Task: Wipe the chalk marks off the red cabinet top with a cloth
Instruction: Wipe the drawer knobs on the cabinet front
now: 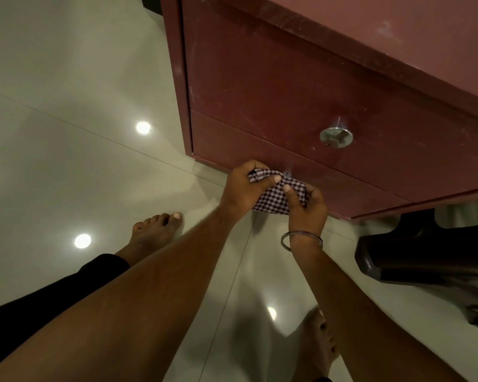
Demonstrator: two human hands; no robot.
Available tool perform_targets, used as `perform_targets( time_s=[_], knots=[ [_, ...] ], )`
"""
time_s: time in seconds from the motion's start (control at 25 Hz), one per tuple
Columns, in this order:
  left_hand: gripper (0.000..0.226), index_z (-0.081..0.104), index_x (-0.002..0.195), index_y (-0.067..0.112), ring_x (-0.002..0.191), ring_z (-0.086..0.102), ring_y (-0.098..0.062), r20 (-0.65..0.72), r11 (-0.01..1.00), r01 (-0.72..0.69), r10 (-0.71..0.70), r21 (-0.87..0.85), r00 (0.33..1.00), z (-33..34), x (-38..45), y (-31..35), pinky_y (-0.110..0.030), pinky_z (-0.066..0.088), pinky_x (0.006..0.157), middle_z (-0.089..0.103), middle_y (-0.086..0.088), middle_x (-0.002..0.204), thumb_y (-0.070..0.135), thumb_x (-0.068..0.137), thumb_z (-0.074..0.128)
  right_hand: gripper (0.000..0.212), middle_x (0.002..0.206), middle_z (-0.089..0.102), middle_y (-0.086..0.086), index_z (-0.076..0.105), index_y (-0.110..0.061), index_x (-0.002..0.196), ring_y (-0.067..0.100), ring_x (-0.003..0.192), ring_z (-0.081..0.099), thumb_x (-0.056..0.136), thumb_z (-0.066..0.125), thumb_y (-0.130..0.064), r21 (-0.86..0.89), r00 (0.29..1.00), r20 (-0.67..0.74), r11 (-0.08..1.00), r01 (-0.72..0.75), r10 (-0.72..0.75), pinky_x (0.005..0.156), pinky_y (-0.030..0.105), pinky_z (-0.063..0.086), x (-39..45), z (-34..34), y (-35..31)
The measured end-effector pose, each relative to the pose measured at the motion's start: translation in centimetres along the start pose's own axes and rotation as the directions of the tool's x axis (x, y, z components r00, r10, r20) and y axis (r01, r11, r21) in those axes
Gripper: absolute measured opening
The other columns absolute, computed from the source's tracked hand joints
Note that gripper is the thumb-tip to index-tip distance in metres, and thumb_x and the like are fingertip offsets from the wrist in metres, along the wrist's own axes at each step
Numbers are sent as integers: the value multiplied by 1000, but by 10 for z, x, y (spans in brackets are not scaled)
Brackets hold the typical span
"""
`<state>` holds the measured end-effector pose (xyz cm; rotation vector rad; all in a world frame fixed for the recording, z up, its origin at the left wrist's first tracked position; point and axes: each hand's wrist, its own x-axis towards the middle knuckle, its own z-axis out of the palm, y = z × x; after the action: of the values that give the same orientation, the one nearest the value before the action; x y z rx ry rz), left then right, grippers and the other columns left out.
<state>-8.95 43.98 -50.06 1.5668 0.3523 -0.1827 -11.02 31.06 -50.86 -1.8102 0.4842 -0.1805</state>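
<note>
A small checked cloth (pixel 273 195) is held between both hands in front of the lower drawer of the red cabinet (pixel 260 86). My left hand (pixel 242 188) grips its upper left part with fingers curled over it. My right hand (pixel 308 206), with a metal bangle at the wrist, pinches its right side. The cabinet top (pixel 425 26) shows at the upper right with faint whitish chalk marks (pixel 387 28). Both hands are well below the top.
A round chrome knob (pixel 336 136) sits on the upper drawer; a second knob (pixel 287 174) peeks out just above the cloth. A dark stool or chair base (pixel 414 252) stands right of my hands. My bare feet (pixel 156 230) stand on glossy tiled floor.
</note>
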Motion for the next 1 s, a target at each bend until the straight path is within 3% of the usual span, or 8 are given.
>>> perform_targets(
  time_s=[0.12, 0.28, 0.4, 0.52, 0.68, 0.84, 0.92, 1.0],
  knots=[
    [22, 70, 88, 15, 80, 70, -15, -7, 986, 133, -134, -105, 991, 0, 5, 2, -31, 60, 73, 74, -1, 87, 26, 74, 83, 22, 88, 64, -13, 63, -16, 99, -4, 81, 61, 81, 74, -24, 22, 998, -57, 1000, -21, 22, 62, 5, 50, -4, 4, -5],
    [31, 70, 102, 6, 97, 70, -29, 6, 948, 275, -278, -160, 961, -2, 6, -1, -45, 58, 86, 73, -14, 103, 24, 79, 79, 26, 83, 62, -7, 58, -17, 92, 4, 74, 61, 77, 78, -24, -98, 1000, -23, 995, 6, -8, 61, 12, 51, 1, 10, -12],
    [27, 69, 99, 9, 89, 71, -23, 41, 954, 251, -248, -166, 968, -3, 6, 0, -37, 61, 77, 73, -8, 98, 23, 79, 79, 25, 86, 65, -5, 59, -17, 95, 8, 78, 63, 79, 76, -25, -65, 999, -40, 998, -14, 11, 64, 13, 53, 0, 7, -9],
    [26, 70, 97, 12, 86, 71, -19, 87, 965, 223, -212, -136, 973, -5, 9, 1, -33, 60, 74, 73, -4, 94, 24, 77, 80, 27, 96, 67, 3, 60, -15, 99, 14, 87, 65, 80, 75, -26, -21, 995, -75, 997, -74, 72, 73, 24, 55, -2, 5, -2],
    [25, 69, 99, 12, 90, 68, -20, 5, 982, 185, -185, 25, 983, -4, 14, -10, -34, 57, 80, 71, -3, 95, 26, 79, 78, 33, 95, 65, 8, 60, -8, 97, 17, 85, 62, 74, 80, -20, -108, 993, 9, 987, -118, 120, 69, 23, 51, 9, 7, 4],
    [20, 69, 97, 13, 87, 66, -16, -31, 983, 157, -155, 91, 987, 3, 17, -13, -28, 54, 75, 71, -3, 95, 21, 80, 77, 34, 95, 66, 11, 61, -3, 97, 18, 84, 61, 74, 80, -18, -146, 988, -23, 977, -153, 151, 66, 20, 49, 14, 10, 9],
    [18, 68, 96, 15, 86, 66, -15, 36, 987, 130, -134, 93, 990, -3, 16, -11, -26, 55, 72, 70, -2, 94, 16, 80, 77, 32, 96, 67, 12, 60, -5, 97, 18, 85, 62, 75, 79, -17, -134, 991, -7, 982, -130, 131, 68, 22, 52, 13, 8, 10],
    [20, 67, 95, 17, 83, 68, -12, 161, 992, 125, -122, -6, 979, -13, 14, -13, -26, 59, 71, 70, 0, 93, 10, 79, 77, 29, 95, 66, 9, 57, -10, 94, 15, 83, 62, 75, 78, -14, -93, 997, 14, 992, -81, 82, 64, 12, 52, 10, 5, 10]
  ],
)
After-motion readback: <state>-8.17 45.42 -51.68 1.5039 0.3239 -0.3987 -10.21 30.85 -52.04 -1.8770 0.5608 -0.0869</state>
